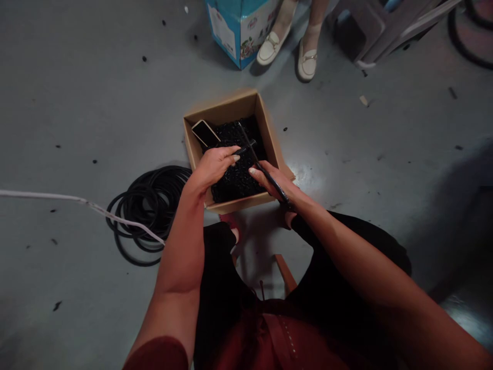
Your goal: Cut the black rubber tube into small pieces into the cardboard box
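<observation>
Over an open cardboard box [231, 113] my left hand [213, 165] and my right hand [271, 185] meet. The box is full of a heap of small black pieces [236, 177], possibly plastic. My right hand grips a long, thin black strip [265, 172], possibly a cable tie, which slants up across the box. My left fingertips pinch a short black piece [245, 149] that crosses the long strip. A smartphone in a pale case [205, 133] lies tilted inside the box at its left corner.
A coil of black hose [148, 216] lies on the grey floor left of the box, with a white cable [84, 203] across it. Beyond the box stand a co-worker's feet in white loafers [287, 51], a blue-and-white carton [241, 28] and a grey stool [373, 31].
</observation>
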A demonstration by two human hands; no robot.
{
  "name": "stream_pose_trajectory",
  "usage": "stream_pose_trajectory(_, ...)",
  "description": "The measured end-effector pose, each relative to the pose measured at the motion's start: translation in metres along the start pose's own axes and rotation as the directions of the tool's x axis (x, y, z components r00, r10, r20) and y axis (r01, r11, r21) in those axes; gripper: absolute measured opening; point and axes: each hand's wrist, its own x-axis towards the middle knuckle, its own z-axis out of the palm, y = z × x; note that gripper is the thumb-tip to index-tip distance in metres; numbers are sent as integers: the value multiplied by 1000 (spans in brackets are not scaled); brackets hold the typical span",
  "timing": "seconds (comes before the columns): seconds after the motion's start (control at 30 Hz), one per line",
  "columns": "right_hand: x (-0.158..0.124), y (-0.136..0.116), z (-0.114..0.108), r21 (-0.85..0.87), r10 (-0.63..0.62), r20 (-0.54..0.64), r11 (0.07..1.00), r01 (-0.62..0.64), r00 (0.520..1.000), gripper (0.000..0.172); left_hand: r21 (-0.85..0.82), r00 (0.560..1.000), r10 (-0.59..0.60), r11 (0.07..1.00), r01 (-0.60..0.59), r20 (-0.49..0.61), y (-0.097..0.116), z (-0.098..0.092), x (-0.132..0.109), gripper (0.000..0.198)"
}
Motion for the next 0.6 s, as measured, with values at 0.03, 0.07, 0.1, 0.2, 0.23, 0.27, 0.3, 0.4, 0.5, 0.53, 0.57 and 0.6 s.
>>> stream_pose_trajectory(0.03,0,1,1,-5,10,-4,1000,-10,1000,48,-1,1000,-2,1000,2,-2,0,0,0,38)
stream_pose_trajectory(0.07,1,1,1,-10,16,-8,1000,-17,1000,47,-1,1000,-6,1000,6,-5,-1,0,0,38)
stream_pose_trajectory(0.1,1,2,2,-16,21,-13,1000,-21,1000,46,0,1000,-9,1000,9,-5,-1,0,0,38)
stream_pose_trajectory(0.2,1,2,3,-36,31,-17,999,-32,999,44,-6,1000,-14,1000,14,-11,-2,0,0,38)
stream_pose_trajectory(0.23,2,2,3,-46,34,-22,998,-35,999,44,-12,1000,-13,1000,13,-16,-2,0,0,38)
stream_pose_trajectory(0.27,2,2,3,-60,35,-28,998,-36,999,43,-17,1000,-14,1000,13,-19,-1,0,0,38)
stream_pose_trajectory(0.3,2,2,3,-73,34,-35,997,-36,999,42,-21,1000,-15,1000,15,-19,-1,1,0,38)
stream_pose_trajectory(0.4,1,3,5,-97,31,-51,995,-36,998,39,-10,1000,-20,1000,20,-5,-1,1,0,38)
stream_pose_trajectory(0.5,1,3,6,-116,28,-53,993,-34,998,38,24,1000,-2,1000,2,12,-2,0,0,37)
stream_pose_trajectory(0.53,1,3,6,-127,26,-54,991,-32,998,38,35,1000,5,999,-5,17,-2,0,0,36)
stream_pose_trajectory(0.57,0,3,6,-138,25,-55,990,-33,998,37,43,1000,10,999,-11,24,-3,0,0,36)
stream_pose_trajectory(0.6,1,3,7,-149,26,-56,988,-34,998,37,51,999,11,999,-12,30,-5,0,1,35)
